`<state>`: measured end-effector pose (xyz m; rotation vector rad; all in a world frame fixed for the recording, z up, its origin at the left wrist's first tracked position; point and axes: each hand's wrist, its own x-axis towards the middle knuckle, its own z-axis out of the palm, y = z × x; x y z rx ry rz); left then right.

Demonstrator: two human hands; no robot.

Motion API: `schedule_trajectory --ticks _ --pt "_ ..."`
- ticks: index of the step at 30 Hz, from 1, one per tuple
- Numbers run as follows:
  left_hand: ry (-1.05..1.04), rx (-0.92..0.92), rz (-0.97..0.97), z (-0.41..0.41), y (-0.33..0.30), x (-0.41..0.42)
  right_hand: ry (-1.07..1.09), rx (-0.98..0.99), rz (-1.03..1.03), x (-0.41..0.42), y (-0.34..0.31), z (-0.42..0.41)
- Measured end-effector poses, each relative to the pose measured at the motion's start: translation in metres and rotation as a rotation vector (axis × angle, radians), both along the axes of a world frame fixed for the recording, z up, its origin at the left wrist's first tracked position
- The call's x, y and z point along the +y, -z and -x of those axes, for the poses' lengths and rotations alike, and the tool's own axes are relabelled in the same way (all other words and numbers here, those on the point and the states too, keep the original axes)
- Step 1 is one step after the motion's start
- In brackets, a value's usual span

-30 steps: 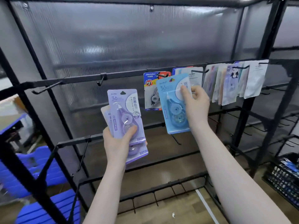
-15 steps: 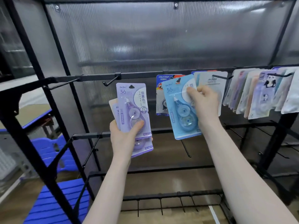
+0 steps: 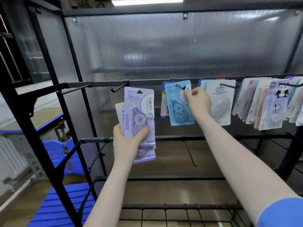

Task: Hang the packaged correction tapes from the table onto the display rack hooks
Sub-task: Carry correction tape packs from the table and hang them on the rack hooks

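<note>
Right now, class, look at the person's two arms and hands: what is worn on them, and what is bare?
Both forearms are bare from wrist to near the elbow. The left hand and right hand wear no gloves, and no rings, watch or bracelets show. A blue sleeve with a paler edge covers the right upper arm at the picture's lower right corner. No sleeve shows on the left arm.

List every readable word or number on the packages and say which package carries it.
"BoBo", "36": front purple correction tape pack, held by the left hand.
"36": blue correction tape pack, held on its hook by the right hand.
"JINUO", "36": white pack.
Remaining print: too small or blurred.
</note>
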<state>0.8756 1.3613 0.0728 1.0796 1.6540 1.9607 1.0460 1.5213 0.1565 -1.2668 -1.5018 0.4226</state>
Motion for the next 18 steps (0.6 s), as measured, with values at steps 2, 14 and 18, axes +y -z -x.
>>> schedule_trajectory --ticks 2,14,18 --pt "0.004 0.003 0.013 -0.001 0.001 -0.001 0.006 0.024 -0.05 -0.005 0.005 -0.002" --pt "0.178 0.011 0.047 -0.038 0.006 0.003 -0.523 0.239 -0.029 -0.064 0.023 -0.006" --pt "0.263 0.043 0.097 -0.049 0.01 0.005 -0.569 0.269 0.05 -0.065 0.027 -0.01"
